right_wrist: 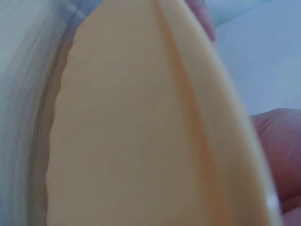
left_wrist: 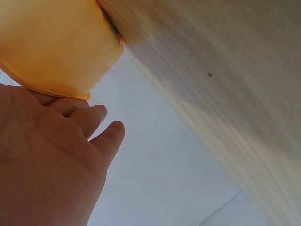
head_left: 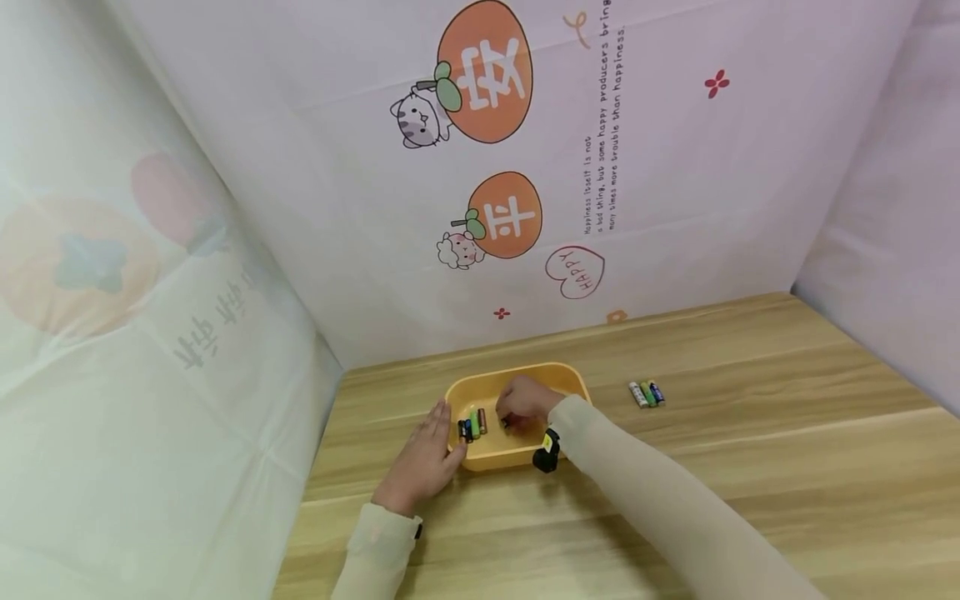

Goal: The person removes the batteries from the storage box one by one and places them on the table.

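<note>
A yellow plastic tray (head_left: 495, 461) lies on the wooden table. Several small batteries (head_left: 475, 424), with black, green and brown casings, stand side by side at its left end. My right hand (head_left: 527, 397) reaches into the tray and pinches a dark-ended battery (head_left: 506, 422) close over the tray floor, mostly hidden by the fingers. My left hand (head_left: 426, 460) rests against the tray's left end, fingers extended along the rim and thumb at the front corner. In the left wrist view, its fingers touch the tray's edge. The tray wall (right_wrist: 127, 113) fills most of the right wrist view.
To the right of the tray, three batteries (head_left: 647, 394) lie in a row on the wooden table (head_left: 720, 467). A printed white cloth (head_left: 360, 217) hangs behind the table and along both sides. A black wrist camera (head_left: 547, 451) overlaps the tray's front rim in the head view.
</note>
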A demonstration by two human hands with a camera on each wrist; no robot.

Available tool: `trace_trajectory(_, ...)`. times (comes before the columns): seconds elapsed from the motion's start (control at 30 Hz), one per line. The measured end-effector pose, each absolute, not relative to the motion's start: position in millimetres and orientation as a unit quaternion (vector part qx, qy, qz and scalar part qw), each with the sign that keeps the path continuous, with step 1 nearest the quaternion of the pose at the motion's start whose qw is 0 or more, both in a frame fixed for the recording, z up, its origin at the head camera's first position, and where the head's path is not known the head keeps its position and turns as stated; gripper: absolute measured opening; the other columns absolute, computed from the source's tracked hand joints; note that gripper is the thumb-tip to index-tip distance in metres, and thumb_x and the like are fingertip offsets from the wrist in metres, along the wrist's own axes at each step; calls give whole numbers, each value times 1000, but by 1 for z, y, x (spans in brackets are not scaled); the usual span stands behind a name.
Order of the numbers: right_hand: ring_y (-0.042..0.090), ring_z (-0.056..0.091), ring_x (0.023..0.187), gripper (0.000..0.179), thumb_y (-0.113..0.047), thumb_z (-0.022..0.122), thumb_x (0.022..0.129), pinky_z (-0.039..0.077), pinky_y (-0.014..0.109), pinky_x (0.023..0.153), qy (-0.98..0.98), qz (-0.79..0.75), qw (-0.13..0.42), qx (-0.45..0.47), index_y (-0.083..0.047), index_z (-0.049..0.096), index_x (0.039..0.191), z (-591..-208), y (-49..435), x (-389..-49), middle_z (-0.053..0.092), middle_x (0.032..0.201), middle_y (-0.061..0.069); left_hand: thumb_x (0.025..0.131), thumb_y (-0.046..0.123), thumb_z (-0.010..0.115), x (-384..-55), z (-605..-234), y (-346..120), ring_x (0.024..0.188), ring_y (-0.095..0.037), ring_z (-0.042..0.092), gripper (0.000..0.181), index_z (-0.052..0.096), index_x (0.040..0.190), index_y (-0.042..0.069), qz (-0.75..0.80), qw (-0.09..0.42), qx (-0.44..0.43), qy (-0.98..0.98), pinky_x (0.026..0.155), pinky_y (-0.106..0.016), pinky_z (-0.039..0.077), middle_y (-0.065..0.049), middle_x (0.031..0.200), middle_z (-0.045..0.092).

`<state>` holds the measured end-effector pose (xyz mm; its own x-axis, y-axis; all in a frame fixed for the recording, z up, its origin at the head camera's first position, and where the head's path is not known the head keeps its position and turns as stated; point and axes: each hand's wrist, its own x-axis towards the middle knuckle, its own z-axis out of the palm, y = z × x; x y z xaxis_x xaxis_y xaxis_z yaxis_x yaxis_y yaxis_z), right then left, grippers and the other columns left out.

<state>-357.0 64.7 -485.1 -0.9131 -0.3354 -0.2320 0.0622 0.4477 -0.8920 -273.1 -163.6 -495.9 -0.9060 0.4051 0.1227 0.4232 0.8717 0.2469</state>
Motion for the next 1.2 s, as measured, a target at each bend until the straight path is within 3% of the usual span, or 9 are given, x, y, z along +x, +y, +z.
trace_trajectory(0.4, 20, 63, 62, 18, 2, 64, 87, 54, 31, 55, 830, -514, 196, -95, 7, 71, 103, -487, 74, -353, 69, 84, 12, 102, 38, 42, -271, -498, -171, 145, -31, 15, 73, 15, 152, -6, -144, 31, -210, -967, 114, -48, 20, -19, 159, 13)
trace_trajectory(0.7, 25, 67, 71, 23, 0, 62, 89, 57, 34, 62, 830, -512, 198, -97, 8, 68, 109, -484, 84, -351, 68, 87, 13, 103, 42, 41, -271, -498, -170, 146, -29, 14, 73, 13, 154, -3, -143, 26, -206, -968, 115, -47, 19, -18, 160, 13)
trace_trajectory(0.93, 30, 68, 70, 24, 1, 61, 89, 58, 39, 65, 817, -531, 207, -92, 9, 67, 112, -478, 90, -350, 68, 90, 17, 103, 41, 41, -275, -496, -165, 146, -27, 12, 73, 14, 154, -4, -142, 28, -210, -967, 115, -45, 18, -17, 160, 12)
trace_trajectory(1.2, 25, 67, 65, 24, 0, 62, 89, 57, 35, 60, 803, -547, 222, -87, 9, 66, 111, -485, 96, -363, 65, 88, 15, 103, 42, 40, -277, -497, -164, 146, -27, 13, 73, 12, 154, -2, -136, 26, -211, -968, 115, -44, 17, -18, 160, 13)
